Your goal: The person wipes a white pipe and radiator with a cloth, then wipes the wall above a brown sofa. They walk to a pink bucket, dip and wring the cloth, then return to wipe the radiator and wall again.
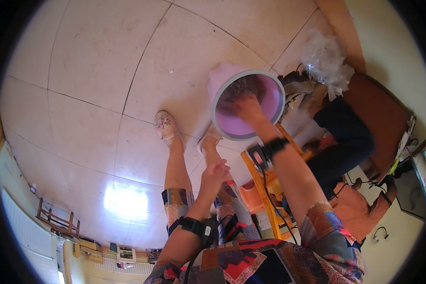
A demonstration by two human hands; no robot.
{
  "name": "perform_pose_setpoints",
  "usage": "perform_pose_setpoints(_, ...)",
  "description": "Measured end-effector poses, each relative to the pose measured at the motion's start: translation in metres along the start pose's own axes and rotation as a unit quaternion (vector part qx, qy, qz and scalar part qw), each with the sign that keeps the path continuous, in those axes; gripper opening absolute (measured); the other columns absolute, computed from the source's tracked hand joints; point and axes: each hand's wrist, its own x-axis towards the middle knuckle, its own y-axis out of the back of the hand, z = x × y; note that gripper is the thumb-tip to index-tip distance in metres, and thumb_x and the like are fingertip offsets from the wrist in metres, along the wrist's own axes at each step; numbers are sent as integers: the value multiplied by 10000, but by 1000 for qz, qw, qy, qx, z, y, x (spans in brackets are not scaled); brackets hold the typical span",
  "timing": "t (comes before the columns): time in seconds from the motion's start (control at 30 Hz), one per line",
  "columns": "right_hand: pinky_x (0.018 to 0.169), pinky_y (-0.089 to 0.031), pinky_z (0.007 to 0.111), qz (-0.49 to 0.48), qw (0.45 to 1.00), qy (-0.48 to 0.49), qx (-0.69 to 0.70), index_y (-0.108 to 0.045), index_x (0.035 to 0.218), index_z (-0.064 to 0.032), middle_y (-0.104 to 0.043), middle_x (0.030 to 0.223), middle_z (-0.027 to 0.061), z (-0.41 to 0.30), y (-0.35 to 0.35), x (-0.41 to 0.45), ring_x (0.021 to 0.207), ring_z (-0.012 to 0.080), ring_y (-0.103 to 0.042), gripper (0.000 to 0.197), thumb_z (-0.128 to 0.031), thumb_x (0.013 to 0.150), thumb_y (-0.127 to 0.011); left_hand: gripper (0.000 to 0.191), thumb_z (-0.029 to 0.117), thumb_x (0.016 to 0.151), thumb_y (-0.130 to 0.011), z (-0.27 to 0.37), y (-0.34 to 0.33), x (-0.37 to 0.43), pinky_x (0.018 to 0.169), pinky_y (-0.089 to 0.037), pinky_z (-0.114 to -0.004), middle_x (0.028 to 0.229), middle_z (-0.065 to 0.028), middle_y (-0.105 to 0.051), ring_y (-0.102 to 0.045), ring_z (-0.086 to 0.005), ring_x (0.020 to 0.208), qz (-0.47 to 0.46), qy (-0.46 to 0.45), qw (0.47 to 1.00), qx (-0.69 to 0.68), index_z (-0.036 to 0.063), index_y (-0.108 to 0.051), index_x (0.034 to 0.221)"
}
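My right hand [248, 108] reaches down into a pink plastic bin [273, 99] with a grey rim, which leans over the tiled floor. Its fingers meet a dark, blurred mass [246, 83] inside; what this is and whether they grip it cannot be made out. In front of my patterned clothing hangs my left hand [216, 172], above my leg and apart from the bin. Its fingers are partly curled, and nothing shows in them. Each of my wrists wears a black strap with a small device.
A wooden chair [275, 227] stands by my right arm. Beyond it sits another person in an orange top [351, 209] and dark trousers. Clear plastic bags [321, 56] lie near the wall beside a brown panel [376, 110]. A dark cable hangs from my right wrist device.
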Motion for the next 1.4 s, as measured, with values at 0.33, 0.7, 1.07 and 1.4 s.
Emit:
perform_pose_setpoints(0.33,832,-508,377,226,924,-61,303,-706,950,12,-655,1075,176,-80,156,-236,981,322,-626,142,-7,810,-708,207,156,1005,-535,1,2,-10,773,-491,-247,983,-61,-691,-640,-122,857,12,-9,1000,11,34,-612,1153)
perform_pose_setpoints(0.7,907,-500,440,294,946,-57,126,-702,971,-20,-642,1176,193,-2,16,-34,1071,393,-597,138,-49,845,-653,248,176,1009,-527,8,-8,3,825,-481,-254,1020,-62,-684,-629,-126,915,-2,16,1000,15,33,-599,1200)
perform_pose_setpoints(1.07,882,-492,491,2,996,-27,-89,-722,963,-40,-666,1148,204,12,-26,33,980,384,-614,228,-186,861,-579,223,174,1010,-535,5,-7,3,804,-488,-251,994,-62,-689,-639,-123,889,8,2,1000,8,31,-609,1165)
perform_pose_setpoints(1.4,819,-520,392,206,933,-32,293,-655,916,38,-615,1070,200,-72,149,-237,968,373,-626,108,36,811,-681,255,178,1020,-530,6,-11,2,785,-483,-249,1017,-72,-695,-631,-117,883,0,-9,1000,29,41,-604,1223)
